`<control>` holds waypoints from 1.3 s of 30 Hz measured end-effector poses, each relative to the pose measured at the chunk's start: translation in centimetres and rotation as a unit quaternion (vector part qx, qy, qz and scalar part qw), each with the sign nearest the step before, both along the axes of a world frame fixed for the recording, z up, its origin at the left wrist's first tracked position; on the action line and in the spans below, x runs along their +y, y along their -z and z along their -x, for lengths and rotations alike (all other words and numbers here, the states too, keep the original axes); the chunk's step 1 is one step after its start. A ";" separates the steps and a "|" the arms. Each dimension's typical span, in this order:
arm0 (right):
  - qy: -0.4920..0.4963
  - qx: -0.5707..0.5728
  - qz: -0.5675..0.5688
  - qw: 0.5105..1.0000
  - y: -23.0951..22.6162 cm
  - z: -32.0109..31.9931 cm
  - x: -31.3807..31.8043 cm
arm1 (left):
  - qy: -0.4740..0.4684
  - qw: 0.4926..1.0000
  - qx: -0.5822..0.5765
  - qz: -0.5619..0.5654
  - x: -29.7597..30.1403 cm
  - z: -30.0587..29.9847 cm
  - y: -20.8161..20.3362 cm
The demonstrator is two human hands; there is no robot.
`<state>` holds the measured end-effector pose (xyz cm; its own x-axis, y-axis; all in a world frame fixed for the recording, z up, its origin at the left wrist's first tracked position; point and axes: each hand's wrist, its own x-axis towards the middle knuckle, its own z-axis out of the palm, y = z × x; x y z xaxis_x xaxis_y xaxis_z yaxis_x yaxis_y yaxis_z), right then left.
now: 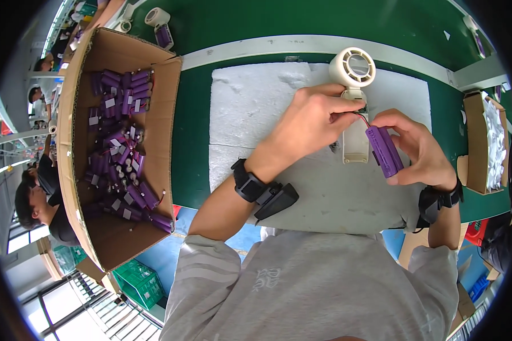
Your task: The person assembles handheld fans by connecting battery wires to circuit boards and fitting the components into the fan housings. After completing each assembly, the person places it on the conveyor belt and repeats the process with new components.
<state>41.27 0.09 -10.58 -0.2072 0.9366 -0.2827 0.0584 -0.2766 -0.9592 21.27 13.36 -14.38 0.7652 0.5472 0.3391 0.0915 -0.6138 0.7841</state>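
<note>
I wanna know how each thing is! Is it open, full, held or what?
Left hand: pinching the wires
Right hand: gripping the purple battery pack
Purple battery pack: held, tilted
Wires: far end hidden by fingers
Handheld fan: handle open
Foam sheet: flat
Large cardboard box: open, partly filled with similar packs
Small cardboard box: open, holding white items
</note>
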 end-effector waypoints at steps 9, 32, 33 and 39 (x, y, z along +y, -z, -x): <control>0.028 -0.109 -0.098 0.989 1.2 1.8 0.0 | 0.020 0.999 0.031 0.002 0.3 0.2 -0.4; 0.094 -0.356 -0.266 0.891 1.7 5.4 -0.8 | 0.039 0.998 0.016 -0.047 0.8 0.7 -0.2; 0.093 -0.370 -0.280 0.881 1.8 5.2 -0.9 | 0.043 0.998 0.020 -0.036 0.9 0.6 -0.5; 0.091 -0.415 -0.318 0.848 2.3 5.2 -0.9 | 0.043 0.999 0.009 -0.012 0.9 0.4 -0.3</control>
<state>36.02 -0.79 -12.87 -0.0206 0.9494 0.3134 0.7979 0.2045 -0.5670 20.91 14.25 -14.08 0.8154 0.4709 0.3368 0.0512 -0.6381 0.7683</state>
